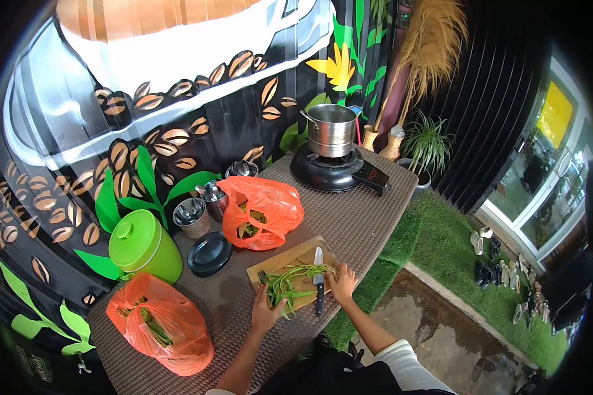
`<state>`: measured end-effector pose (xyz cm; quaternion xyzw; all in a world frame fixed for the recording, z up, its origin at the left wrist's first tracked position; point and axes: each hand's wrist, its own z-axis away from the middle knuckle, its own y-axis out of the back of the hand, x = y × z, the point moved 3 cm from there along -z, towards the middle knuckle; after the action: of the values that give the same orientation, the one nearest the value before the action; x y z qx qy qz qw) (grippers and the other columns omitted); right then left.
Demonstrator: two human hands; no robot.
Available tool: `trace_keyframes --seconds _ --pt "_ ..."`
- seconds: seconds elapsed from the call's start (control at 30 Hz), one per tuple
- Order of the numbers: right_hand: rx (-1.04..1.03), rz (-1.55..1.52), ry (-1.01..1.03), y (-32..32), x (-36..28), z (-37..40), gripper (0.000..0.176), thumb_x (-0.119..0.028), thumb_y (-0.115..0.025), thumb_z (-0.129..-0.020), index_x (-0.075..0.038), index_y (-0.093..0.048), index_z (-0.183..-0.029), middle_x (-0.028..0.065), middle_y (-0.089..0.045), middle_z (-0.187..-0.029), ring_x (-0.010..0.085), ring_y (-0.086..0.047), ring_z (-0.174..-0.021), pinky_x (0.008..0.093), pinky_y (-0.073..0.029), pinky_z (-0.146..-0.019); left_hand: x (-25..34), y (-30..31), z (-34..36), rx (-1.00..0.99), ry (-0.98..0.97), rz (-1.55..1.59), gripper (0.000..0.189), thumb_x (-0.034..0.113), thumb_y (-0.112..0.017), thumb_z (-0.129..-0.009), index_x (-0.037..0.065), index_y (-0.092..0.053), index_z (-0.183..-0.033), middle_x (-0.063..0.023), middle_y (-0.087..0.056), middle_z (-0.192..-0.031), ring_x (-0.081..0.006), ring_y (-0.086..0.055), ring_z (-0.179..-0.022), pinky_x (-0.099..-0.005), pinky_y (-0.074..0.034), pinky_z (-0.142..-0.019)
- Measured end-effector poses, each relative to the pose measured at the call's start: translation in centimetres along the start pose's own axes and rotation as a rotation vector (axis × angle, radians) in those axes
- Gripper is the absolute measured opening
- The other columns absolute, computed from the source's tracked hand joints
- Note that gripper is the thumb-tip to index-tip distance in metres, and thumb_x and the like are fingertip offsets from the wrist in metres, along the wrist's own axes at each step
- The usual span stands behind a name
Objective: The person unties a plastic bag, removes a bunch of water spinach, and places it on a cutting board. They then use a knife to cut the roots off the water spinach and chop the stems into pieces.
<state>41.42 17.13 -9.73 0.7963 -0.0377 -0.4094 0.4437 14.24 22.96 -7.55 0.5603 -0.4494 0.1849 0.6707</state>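
Long green stalks [286, 284] lie in a loose heap on a wooden cutting board [308, 246]. My left hand [267, 309] rests at the heap's left side with its fingers apart, touching the greens. At the right edge of the board, my right hand [342, 283] is at the thin root ends of the stalks; whether its fingers hold any is too small to tell. Between the hands lies a knife [319, 289] with a black handle, its blade pointing away from me and partly under the stalks.
Orange bags of greens stand behind the board [280, 204] and at the left [184, 336]. Around them are a green lidded bucket [141, 247], black plates [209, 253] and utensil cups [192, 217]. A steel pot [331, 131] sits on a black stove [323, 172] at the far end.
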Motion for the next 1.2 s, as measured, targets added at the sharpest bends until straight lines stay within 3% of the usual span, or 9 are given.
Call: trace_keyframes --seconds 0.1,0.2,0.27,0.4,0.63,0.83,0.97,1.07,1.2 --pt "0.048 0.008 -0.011 1.4 0.3 0.8 0.038 -0.027 -0.072 -0.075 -0.016 -0.055 -0.108 0.0107 -0.054 -0.102 0.032 -0.05 -0.102 0.0495 -0.032 -0.091 0.8 -0.2 0.6 0.048 -0.049 -0.009 0.077 0.046 -0.066 -0.082 0.007 -0.037 -0.141 -0.0216 -0.036 -0.142 -0.0366 -0.03 -0.135 -0.0471 -0.03 -0.108" --pt "0.167 0.019 0.008 2.6 -0.5 1.0 0.03 -0.024 -0.073 -0.072 -0.013 -0.056 -0.095 0.0068 -0.054 -0.101 0.0292 -0.049 -0.103 0.0475 -0.034 -0.087 2.9 0.3 -0.7 0.267 -0.128 -0.328 0.06 0.039 -0.065 -0.084 0.008 -0.047 -0.132 -0.0178 -0.045 -0.135 -0.0368 -0.039 -0.127 -0.0473 -0.035 -0.102" --pt "0.14 -0.035 0.126 2.6 -0.5 1.0 0.021 -0.022 -0.073 -0.07 -0.012 -0.06 -0.082 0.0044 -0.059 -0.094 0.0271 -0.052 -0.098 0.0447 -0.033 -0.084 4.3 0.1 -2.1 0.316 -0.324 -0.318 0.042 0.027 -0.066 -0.084 0.007 -0.058 -0.119 -0.0157 -0.053 -0.124 -0.0344 -0.046 -0.12 -0.0443 -0.038 -0.098" --pt "0.016 -0.146 0.255 1.9 -2.1 0.9 0.005 -0.013 -0.07 -0.071 -0.013 -0.065 -0.07 0.0007 -0.061 -0.066 0.0222 -0.057 -0.084 0.044 -0.032 -0.086 3.7 -3.1 -5.7 0.069 -0.293 -0.046 0.032 0.016 -0.066 -0.082 0.004 -0.062 -0.111 -0.0145 -0.058 -0.117 -0.031 -0.049 -0.117 -0.0413 -0.038 -0.098" --pt "0.15 -0.004 0.277 2.1 -4.1 2.6 0.012 -0.021 -0.067 -0.077 -0.011 -0.069 -0.084 0.0059 -0.058 -0.095 0.0274 -0.054 -0.098 0.0497 -0.03 -0.088 3.2 -5.3 -6.7 0.053 -0.283 -0.207 0.03 0.013 -0.068 -0.079 0.006 -0.064 -0.108 -0.0124 -0.061 -0.111 -0.0289 -0.051 -0.111 -0.0416 -0.039 -0.095" --pt "-0.144 0.055 0.131 1.3 -6.0 2.6 0.026 -0.034 -0.07 -0.076 -0.011 -0.069 -0.087 0.0053 -0.064 -0.089 0.0279 -0.053 -0.102 0.0538 -0.029 -0.09 2.3 -5.0 -6.3 0.124 -0.267 -0.145 0.018 0.006 -0.068 -0.077 0.002 -0.069 -0.094 -0.0136 -0.066 -0.094 -0.0301 -0.059 -0.091 -0.0385 -0.046 -0.086" --pt "-0.1 0.102 0.123 -0.8 -6.2 2.9 0.027 -0.035 -0.071 -0.074 -0.012 -0.069 -0.086 0.004 -0.066 -0.086 0.028 -0.054 -0.099 0.0545 -0.031 -0.088 1.9 -4.4 -5.4 0.129 -0.231 -0.042 0.013 0.006 -0.069 -0.076 -0.001 -0.069 -0.088 -0.0136 -0.067 -0.079 -0.0276 -0.064 -0.073 -0.0355 -0.051 -0.071" --pt "0.001 0.142 0.192 -1.4 -6.6 3.4 0.019 -0.029 -0.073 -0.073 -0.013 -0.068 -0.082 0.0002 -0.065 -0.08 0.0245 -0.055 -0.095 0.051 -0.032 -0.087 1.9 -3.6 -4.6 0.102 -0.105 -0.035 0.013 0.007 -0.07 -0.076 -0.001 -0.068 -0.087 -0.0133 -0.067 -0.08 -0.0238 -0.064 -0.068 -0.0332 -0.051 -0.064" --pt "-0.073 -0.085 0.093 -1.4 -6.6 3.7 0.014 -0.024 -0.072 -0.074 -0.012 -0.069 -0.079 0.0008 -0.066 -0.081 0.0237 -0.057 -0.093 0.0528 -0.03 -0.092 1.8 -2.5 -4.2 0.112 -0.068 -0.008 0.011 0.006 -0.068 -0.076 0.0 -0.068 -0.085 -0.0139 -0.066 -0.083 -0.028 -0.065 -0.074 -0.0364 -0.052 -0.069"
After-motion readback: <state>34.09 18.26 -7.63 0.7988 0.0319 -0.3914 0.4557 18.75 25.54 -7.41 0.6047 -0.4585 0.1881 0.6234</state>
